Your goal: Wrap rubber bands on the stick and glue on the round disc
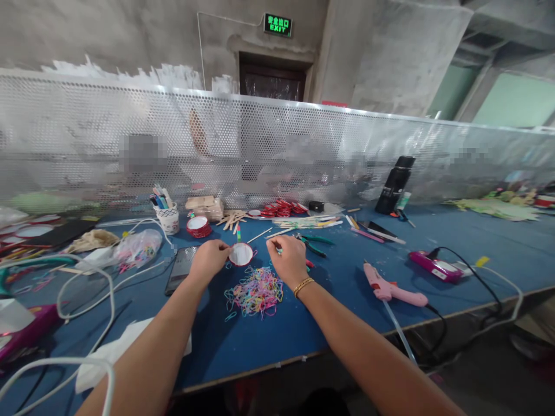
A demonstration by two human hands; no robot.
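My left hand [210, 258] pinches the left edge of a small white disc with a red rim [240, 254]. A short stick with green and red bands [238, 233] shows just behind the disc. To the disc's right, my right hand [288, 258] has its fingers pressed together; what they hold, if anything, is too small to make out. A gold chain bracelet circles that wrist. Below both hands lies a loose pile of colourful rubber bands [259, 292] on the blue tabletop [260, 346].
A phone [180, 268] lies by my left forearm. Green-handled pliers [314, 245] lie beyond my right hand. A pink glue gun [392, 289] with its cord sits at right, near a black bottle [394, 185]. Behind are a pen cup [167, 218], stacked red-rimmed discs [198, 226] and a perforated metal screen [277, 150].
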